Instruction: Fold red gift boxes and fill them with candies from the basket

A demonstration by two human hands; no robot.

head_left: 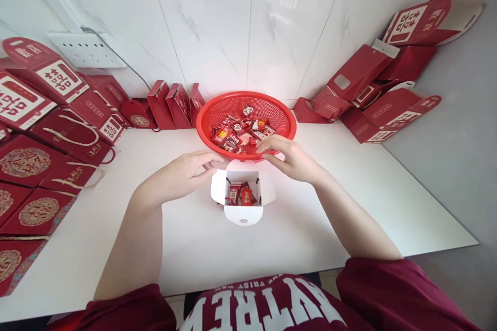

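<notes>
A small box [243,213] with a white inside stands on the table with its flaps folded outward. Several red-wrapped sweets [246,196] lie in the bottom of it. My left hand [186,173] is at the box's left flap, its fingers loosely stretched and nothing seen in them; whether it touches the flap I cannot tell. Behind the box is a red plastic basket [287,126] holding many small wrapped sweets [235,137]. Over the basket's near right rim is my right hand [293,158], thumb and fingers apart, with no sweet visible between them.
Red gift boxes with rope handles [39,160] are stacked along the left. More red boxes [392,108] are piled at the back right, and several small ones [176,106] stand against the tiled wall. A power strip [85,49] with a cable hangs on the wall.
</notes>
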